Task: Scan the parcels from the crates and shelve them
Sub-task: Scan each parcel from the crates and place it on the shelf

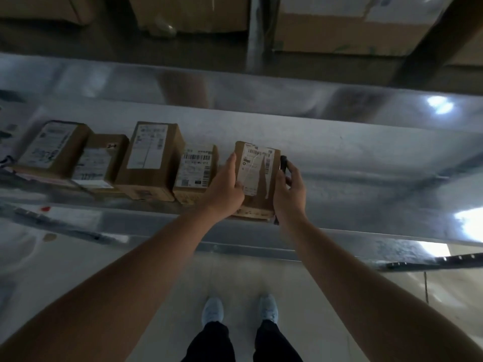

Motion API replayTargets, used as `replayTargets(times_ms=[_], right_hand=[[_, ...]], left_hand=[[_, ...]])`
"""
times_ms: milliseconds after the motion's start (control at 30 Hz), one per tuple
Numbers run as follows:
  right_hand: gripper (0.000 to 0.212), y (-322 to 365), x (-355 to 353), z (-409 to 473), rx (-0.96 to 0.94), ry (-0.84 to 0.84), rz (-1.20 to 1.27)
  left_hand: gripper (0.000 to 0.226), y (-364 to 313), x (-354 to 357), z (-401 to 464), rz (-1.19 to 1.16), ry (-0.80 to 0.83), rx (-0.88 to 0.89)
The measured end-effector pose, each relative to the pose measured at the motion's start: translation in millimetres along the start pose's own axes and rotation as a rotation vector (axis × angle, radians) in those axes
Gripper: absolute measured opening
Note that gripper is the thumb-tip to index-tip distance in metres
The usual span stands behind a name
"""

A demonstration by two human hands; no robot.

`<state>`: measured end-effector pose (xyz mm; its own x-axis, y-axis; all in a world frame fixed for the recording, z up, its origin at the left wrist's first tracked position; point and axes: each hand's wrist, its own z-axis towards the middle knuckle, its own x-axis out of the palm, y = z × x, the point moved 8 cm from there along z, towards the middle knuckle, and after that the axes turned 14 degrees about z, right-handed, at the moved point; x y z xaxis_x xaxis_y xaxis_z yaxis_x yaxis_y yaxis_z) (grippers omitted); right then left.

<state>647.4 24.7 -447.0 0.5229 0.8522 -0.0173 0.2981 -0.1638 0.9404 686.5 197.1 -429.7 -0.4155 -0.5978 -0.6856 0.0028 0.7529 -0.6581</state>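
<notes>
Parcel (pixel 257 178) sits at the front edge of the metal shelf (pixel 366 163), right end of a row of four boxed parcels (pixel 149 158), with a small gap to its nearest neighbour (pixel 194 173). Left hand (pixel 224 190) has its grip wrapped on the parcel's left side, thumb over the label. Right hand (pixel 288 190) presses the right side while its grip pinches a dark handheld device (pixel 283 163), likely the scanner. Judgement: placing step. To do it well, slide the parcel back squarely, close the gap, keep the barcode label up, let go only once the base is fully on the shelf. Label text is unreadable, the device is mostly hidden behind the parcel, no crates are in view, and the upper shelf cartons (pixel 339 24) are cut off and blurred.
</notes>
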Motion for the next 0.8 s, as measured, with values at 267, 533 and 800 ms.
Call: replayTargets(times_ms=[267,533,800], right_hand=[[0.04,-6.3,11.9,5.5,-0.029,-0.02,-0.009],[0.041,3.1,17.5,11.3,-0.073,0.013,-0.095],[0.046,42.9,-7.8,-7.7,-0.288,0.017,-0.345]], left_hand=[[0.078,2.1,-1.7,7.1,0.028,0.004,-0.02],[0.086,2.0,-9.4,8.1,0.094,-0.05,-0.036],[0.067,-50.2,-36.5,-17.4,0.309,-0.235,0.287]])
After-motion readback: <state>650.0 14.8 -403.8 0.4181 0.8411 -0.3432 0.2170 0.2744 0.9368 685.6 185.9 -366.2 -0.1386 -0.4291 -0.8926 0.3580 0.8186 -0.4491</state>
